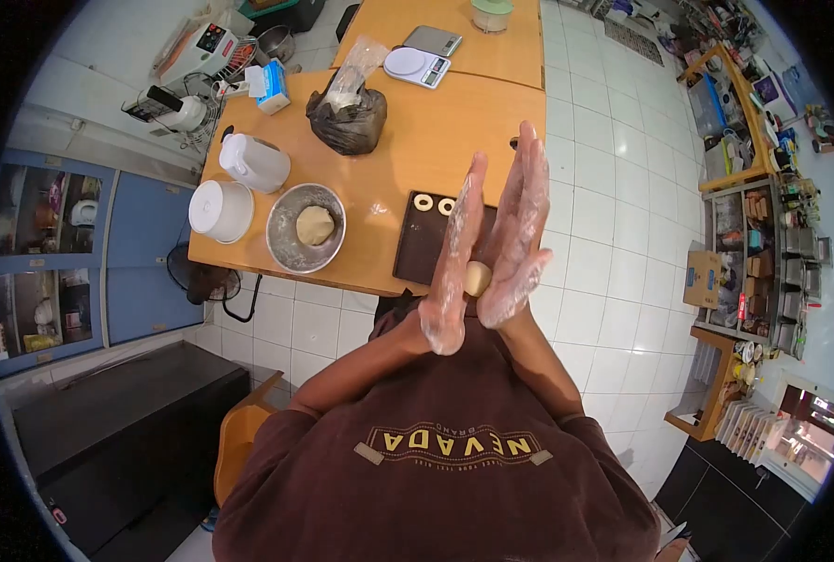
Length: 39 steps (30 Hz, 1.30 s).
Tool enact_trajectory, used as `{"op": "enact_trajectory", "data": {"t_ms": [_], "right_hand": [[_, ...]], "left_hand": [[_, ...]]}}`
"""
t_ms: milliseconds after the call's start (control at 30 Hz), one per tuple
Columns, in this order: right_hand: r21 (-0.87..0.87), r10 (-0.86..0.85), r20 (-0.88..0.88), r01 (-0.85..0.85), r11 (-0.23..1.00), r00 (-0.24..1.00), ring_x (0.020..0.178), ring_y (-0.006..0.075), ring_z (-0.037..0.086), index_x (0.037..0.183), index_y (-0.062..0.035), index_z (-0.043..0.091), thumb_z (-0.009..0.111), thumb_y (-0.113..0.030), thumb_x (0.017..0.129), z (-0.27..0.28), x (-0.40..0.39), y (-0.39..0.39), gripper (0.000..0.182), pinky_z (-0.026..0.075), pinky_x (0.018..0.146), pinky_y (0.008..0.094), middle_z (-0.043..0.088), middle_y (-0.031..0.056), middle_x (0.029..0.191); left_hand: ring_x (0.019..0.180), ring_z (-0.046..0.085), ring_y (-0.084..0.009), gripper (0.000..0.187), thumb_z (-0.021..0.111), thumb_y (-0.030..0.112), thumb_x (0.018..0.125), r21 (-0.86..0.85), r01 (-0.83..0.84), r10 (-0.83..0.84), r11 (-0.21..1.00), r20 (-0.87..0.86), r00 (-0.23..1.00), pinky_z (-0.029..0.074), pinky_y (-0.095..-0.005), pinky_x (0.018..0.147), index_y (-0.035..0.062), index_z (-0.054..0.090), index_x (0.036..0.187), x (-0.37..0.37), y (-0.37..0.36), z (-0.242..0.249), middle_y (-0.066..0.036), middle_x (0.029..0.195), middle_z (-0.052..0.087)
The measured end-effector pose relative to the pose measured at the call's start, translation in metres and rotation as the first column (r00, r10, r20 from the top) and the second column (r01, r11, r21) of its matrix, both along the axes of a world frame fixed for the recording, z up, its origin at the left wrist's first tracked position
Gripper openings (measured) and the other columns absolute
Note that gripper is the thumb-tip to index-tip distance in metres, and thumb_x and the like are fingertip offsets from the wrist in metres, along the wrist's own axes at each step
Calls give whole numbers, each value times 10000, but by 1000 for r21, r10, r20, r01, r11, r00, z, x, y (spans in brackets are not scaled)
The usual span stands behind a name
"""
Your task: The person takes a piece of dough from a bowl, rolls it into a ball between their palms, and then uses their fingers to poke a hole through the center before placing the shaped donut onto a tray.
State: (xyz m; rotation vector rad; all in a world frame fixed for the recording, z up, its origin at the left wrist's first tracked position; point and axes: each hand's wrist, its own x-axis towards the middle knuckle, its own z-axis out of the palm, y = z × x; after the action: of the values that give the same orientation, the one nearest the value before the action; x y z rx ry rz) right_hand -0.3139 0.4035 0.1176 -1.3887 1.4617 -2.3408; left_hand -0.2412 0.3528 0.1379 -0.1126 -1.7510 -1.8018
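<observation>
A small pale dough ball (477,278) is held between the heels of my two palms. My left hand (453,258) presses it from the left, fingers straight and pointing away from me. On the other side my right hand (516,229) bears against it, its fingers also stretched out. White flour coats both hands. Beneath and behind them lies a dark baking tray (419,245), partly hidden, with dough rings (424,201) near its far edge. To the left, a metal bowl (281,245) contains a larger lump of dough (315,225).
On the wooden table (454,131) stand a white tub (220,211), a white pitcher (255,163), a black plastic bag (347,122), a kitchen scale (415,66) and a blue tissue box (272,86). A chair (239,436) is at lower left; shelves (750,253) line the right.
</observation>
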Motion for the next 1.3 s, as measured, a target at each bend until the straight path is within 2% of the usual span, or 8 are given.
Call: {"op": "enact_trajectory", "data": {"t_ms": [67,333,467,567,767,967,1133,1300], "right_hand": [[38,37,30,-38,999,999,1619,384,-18,1663,20,20,99,-765,1014,-2,6,1,1022,14,1290,514,0,237,1744],[108,73,24,-75,991,997,1617,395,-47,1667,2,-33,86,-782,999,10,19,13,1036,14,1285,530,-47,244,1743],[22,24,90,-26,999,996,1621,372,-59,1667,2,-33,118,-780,1003,13,12,5,1037,-14,1283,524,-58,221,1749],[22,79,-81,-78,997,994,1620,375,-24,1665,16,17,166,-740,1027,-21,14,1,1001,-6,1284,510,-35,226,1749],[55,61,-38,-59,997,997,1622,373,8,1660,41,36,185,-705,1043,-9,14,10,979,34,1288,482,-16,245,1745],[250,29,-22,-23,968,999,1618,390,-14,1651,52,-31,132,-748,1022,-7,14,21,1031,32,1284,512,-49,251,1742],[63,3,-64,1,998,998,1617,407,-11,1661,26,10,143,-742,1018,1,21,18,1011,4,1281,524,-30,260,1739],[206,-70,-112,92,974,991,1618,400,1,1661,26,34,161,-755,1013,5,4,23,1023,-23,1277,531,-13,260,1738]], "left_hand": [[1613,-94,-384,1151,153,865,946,97,44,-14,994,-288,957,-82,-498,1278,-14,-48,1660,-7,7,9,-236,1743,-79],[1618,-84,-359,1304,83,972,839,-157,-55,66,986,63,996,-22,-501,1282,-38,-39,1654,-11,-21,-17,-243,1741,-82],[1618,-65,-372,1250,76,943,865,-50,-12,6,999,-121,993,-32,-537,1273,-11,-11,1667,1,8,3,-269,1735,-64],[1622,-51,-352,1240,91,944,867,61,-158,162,986,-62,985,-39,-525,1279,6,15,1674,-9,-12,36,-251,1742,-31],[1624,-13,-347,1268,70,959,852,-217,-42,35,975,-38,999,-14,-507,1285,-7,24,1671,-7,-15,-18,-220,1751,-14],[1627,-42,-316,1346,71,1007,798,100,-129,125,987,47,991,-45,-472,1288,-21,32,1666,-7,1,36,-197,1756,-28],[1625,-38,-340,1314,69,983,822,-158,-41,32,987,-62,998,-17,-492,1286,-24,2,1664,-18,-18,-11,-207,1754,-49],[1624,-8,-358,1278,100,976,835,48,1,-1,999,-11,1000,64,-533,1277,22,-31,1675,-3,12,9,-205,1755,-49]]}}
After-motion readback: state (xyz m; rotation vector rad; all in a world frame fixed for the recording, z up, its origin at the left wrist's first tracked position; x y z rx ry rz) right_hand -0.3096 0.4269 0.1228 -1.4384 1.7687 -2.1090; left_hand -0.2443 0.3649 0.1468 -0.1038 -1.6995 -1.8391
